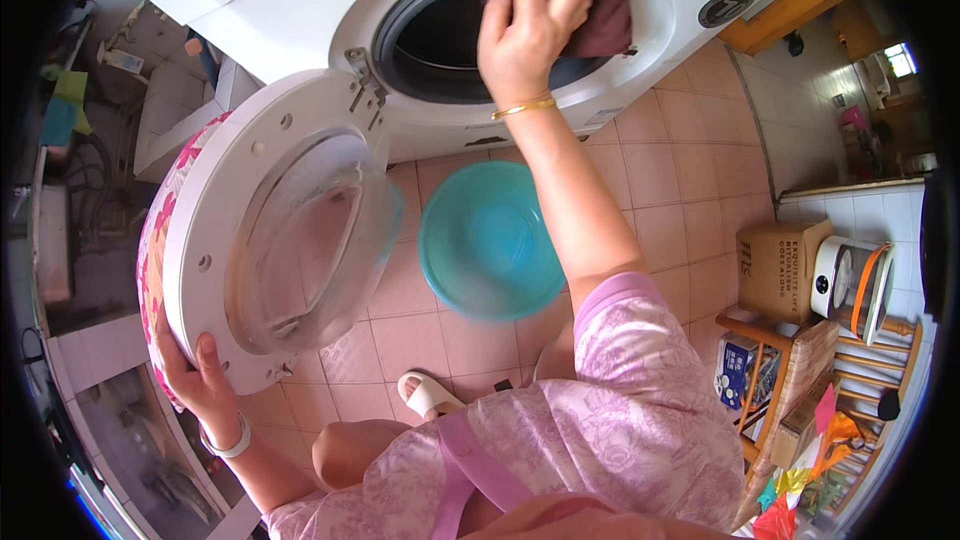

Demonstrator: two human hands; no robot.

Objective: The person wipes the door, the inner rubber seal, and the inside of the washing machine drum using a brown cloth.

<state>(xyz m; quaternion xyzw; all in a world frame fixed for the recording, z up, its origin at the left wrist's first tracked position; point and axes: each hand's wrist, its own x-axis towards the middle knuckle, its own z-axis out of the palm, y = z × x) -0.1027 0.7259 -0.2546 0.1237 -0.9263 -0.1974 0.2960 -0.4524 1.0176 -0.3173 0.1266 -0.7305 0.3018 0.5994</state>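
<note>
My right hand (529, 37) presses a dark maroon cloth (606, 15) on the upper right of the door opening of a white front-loading washing machine (292, 22). Below the fingers the grey rubber door gasket (386, 52) and dark drum show in part; the forearm and cloth hide the rest. The round door (187, 240) is swung out to the left, its clear glass bowl (322, 240) facing inward. Around the door's lower left rim curls my left hand (199, 382), its thumb on the inner face and some fingers hidden behind.
A turquoise plastic basin (480, 240) sits on the pink tiled floor (409, 341) below the machine, partly behind my right arm. At right, a wooden chair (787, 352) stands near a cardboard box (780, 270) and a white appliance (832, 277). A tiled counter (82, 375) runs along the left.
</note>
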